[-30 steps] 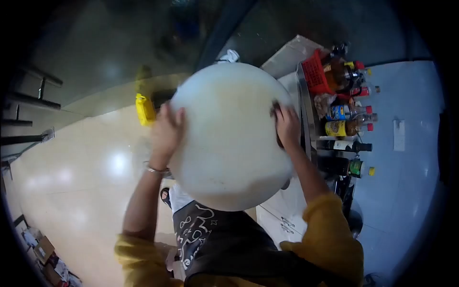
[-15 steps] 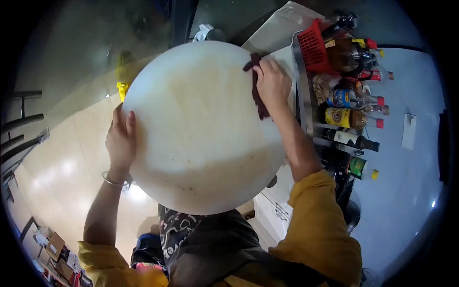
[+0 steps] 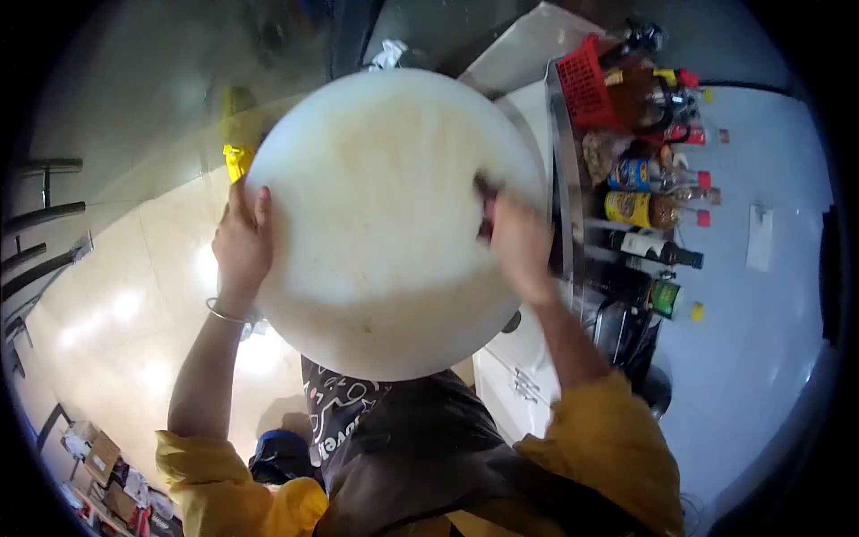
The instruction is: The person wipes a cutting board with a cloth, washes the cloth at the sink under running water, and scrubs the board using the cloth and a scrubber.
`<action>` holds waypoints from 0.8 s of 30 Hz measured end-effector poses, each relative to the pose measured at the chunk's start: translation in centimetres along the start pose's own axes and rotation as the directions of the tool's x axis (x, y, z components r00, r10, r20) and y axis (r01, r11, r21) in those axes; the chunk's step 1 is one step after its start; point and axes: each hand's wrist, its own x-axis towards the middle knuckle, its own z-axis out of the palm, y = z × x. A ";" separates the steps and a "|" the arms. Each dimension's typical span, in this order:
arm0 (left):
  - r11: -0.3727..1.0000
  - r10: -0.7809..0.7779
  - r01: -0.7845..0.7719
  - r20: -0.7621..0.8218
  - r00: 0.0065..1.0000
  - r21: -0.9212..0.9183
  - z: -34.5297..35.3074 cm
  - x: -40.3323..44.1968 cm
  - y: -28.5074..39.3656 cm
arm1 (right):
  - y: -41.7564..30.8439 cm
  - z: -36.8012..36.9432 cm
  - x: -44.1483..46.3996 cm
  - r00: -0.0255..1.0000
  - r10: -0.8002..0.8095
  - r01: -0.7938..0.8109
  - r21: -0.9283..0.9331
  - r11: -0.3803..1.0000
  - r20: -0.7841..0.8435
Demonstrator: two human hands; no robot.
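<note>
You have the round white board [image 3: 385, 224] in front of your body, in the middle of the scene. Your left hand [image 3: 242, 249] is at its left edge, and the fingers there are clamped on the rim. Your right hand [image 3: 522, 237] is over the right part of the board, its fingers closed on a dark red cloth [image 3: 486, 192]; both are blurred. Farther right is a red basket [image 3: 582, 85], with several bottles [image 3: 629, 208] on its near side.
</note>
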 end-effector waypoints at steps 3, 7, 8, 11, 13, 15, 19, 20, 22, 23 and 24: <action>1.000 -0.017 0.017 0.011 1.000 0.022 0.1 -0.1 -0.1 | -0.1 -0.8 -1.6 1.000 -0.018 0.013 0.196 0.981 0.019; 0.998 -0.067 0.067 0.026 0.997 0.005 0.2 0.2 0.4 | 2.7 0.3 7.6 0.985 0.145 -0.127 0.178 0.976 -0.094; 0.992 -0.126 0.127 0.061 0.990 -0.010 -0.4 0.0 0.8 | 3.1 0.3 6.7 0.993 0.086 -0.073 0.165 0.984 -0.075; 0.999 -0.020 0.018 0.058 0.998 0.032 -0.1 -0.4 -0.3 | 3.7 2.9 1.8 0.963 -0.269 0.261 0.158 0.952 0.030; 0.968 0.152 -0.143 -0.028 0.988 0.207 1.4 -0.7 -0.9 | 0.6 -0.8 -0.3 0.858 0.056 -0.467 0.731 0.498 0.510; 0.979 -0.055 0.096 0.219 0.974 -0.180 -0.8 -0.5 0.3 | -0.2 -3.4 1.2 0.530 0.116 -0.841 0.538 -0.053 0.840; 0.985 -0.077 0.076 -0.003 0.997 -0.155 -0.7 -1.6 1.1 | 5.8 2.4 9.1 0.982 0.136 -0.180 0.447 0.876 0.130; 0.983 -0.082 0.081 0.001 0.997 -0.166 -0.8 -1.8 1.2 | 5.6 2.6 8.8 0.990 0.138 -0.138 0.477 0.868 0.034; 0.982 -0.080 0.073 -0.033 0.996 -0.177 -0.8 -2.3 1.3 | -0.6 -4.5 2.3 0.998 0.056 -0.063 0.336 0.940 0.032; 0.981 -0.076 0.069 -0.032 0.997 -0.181 -0.4 -1.7 1.1 | -2.0 -5.9 0.0 0.999 -0.031 0.041 0.387 0.921 -0.031; 0.981 -0.068 0.062 -0.025 0.997 -0.186 -0.2 -1.6 1.1 | -2.3 -6.1 -0.6 0.998 -0.058 0.048 0.350 0.936 0.019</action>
